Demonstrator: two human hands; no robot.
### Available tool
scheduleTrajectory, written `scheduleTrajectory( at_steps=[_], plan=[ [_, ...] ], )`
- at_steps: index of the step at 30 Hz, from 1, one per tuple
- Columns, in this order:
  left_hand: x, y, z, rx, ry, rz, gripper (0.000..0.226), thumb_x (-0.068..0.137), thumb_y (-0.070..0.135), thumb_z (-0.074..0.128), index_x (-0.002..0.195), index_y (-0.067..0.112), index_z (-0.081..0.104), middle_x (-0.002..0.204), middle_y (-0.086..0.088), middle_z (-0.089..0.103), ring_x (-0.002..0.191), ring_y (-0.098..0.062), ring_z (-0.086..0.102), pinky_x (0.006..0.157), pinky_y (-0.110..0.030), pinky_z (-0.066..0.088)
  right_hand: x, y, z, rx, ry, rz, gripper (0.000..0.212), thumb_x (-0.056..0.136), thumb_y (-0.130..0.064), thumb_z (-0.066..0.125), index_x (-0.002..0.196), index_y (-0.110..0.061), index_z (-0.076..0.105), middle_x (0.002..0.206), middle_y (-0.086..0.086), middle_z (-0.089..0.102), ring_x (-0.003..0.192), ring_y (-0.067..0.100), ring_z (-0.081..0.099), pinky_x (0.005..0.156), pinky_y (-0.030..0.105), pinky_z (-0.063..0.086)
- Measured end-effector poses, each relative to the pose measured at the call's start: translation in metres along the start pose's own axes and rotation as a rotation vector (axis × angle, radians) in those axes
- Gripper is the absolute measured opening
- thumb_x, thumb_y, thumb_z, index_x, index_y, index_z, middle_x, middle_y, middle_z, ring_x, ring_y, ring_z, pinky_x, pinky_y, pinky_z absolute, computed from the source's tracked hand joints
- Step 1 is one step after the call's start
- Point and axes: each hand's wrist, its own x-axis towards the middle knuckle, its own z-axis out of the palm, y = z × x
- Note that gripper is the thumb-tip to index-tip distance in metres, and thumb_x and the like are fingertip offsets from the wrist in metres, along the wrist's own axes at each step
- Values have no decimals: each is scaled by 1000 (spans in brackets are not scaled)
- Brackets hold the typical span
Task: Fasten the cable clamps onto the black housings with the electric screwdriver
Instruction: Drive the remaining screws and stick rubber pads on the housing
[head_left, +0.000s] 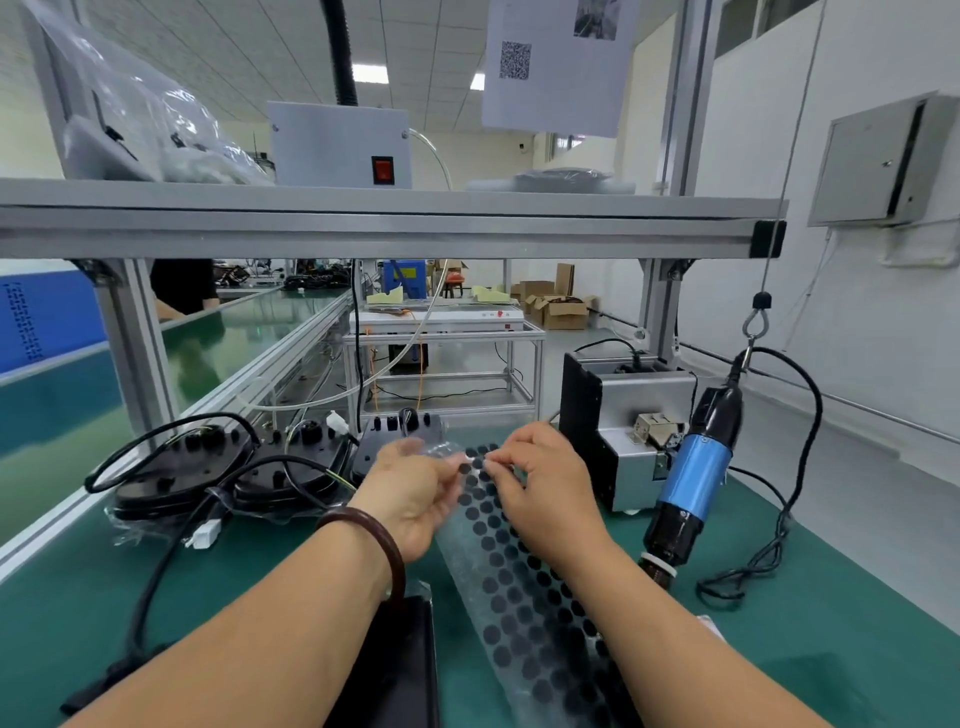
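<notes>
Sheet (501, 574) of black dots lies on the green table (831, 654), its far end pinched by left hand (415, 496) and right hand (548, 491), while the screwdriver (693, 478) hangs right, housings (176, 470) left.

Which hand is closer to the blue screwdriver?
Right. The right hand sits left of the hanging screwdriver; the left hand lies farther left, beyond it. Both pinch the dotted sheet.

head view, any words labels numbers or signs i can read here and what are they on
No text here can be read as words.
Hanging paper sheet: a QR code and a small photo, no legible writing.
Blue board at far left: rows of dark marks, too blurred.
Blue box in the back: yellow label, too small.
</notes>
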Motion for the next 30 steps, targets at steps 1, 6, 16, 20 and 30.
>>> scheduleTrajectory(
  at_steps=[1,6,16,20,30],
  plan=[
    [0,1,0,-24,6,9,52,86,-12,55,126,18,40,91,-14,64,71,-18,59,65,-29,52,-1,-3,1,-7,-16,-15,15,93,-19,61,92,-12,74,88,-7,54,88,9,50,79,11,37],
    [-6,1,0,-135,-103,-75,43,89,-9,53,130,2,44,80,-17,68,69,-21,63,64,-31,57,-2,-11,5,43,-19,19,18,94,-19,57,95,-17,75,84,-4,63,81,8,54,72,14,41],
    [-6,-1,8,220,-118,208,49,90,-5,55,136,4,38,103,-12,65,94,-22,64,86,-32,51,-4,-14,8,78,114,65,17,93,-16,59,94,-13,76,85,1,69,83,14,60,77,22,47],
    [-5,-6,11,531,-72,426,36,92,-1,54,124,12,44,94,2,66,83,-15,62,82,-31,52,-4,-15,8,108,149,97,17,93,-17,59,93,-15,76,81,-4,66,80,9,57,70,6,40],
    [-2,-9,12,792,-26,614,29,89,4,59,105,25,46,89,9,68,90,-8,62,79,-22,46,-4,-13,7,73,103,117,21,95,-17,54,89,-13,74,78,0,65,74,9,52,65,13,37]
  ],
)
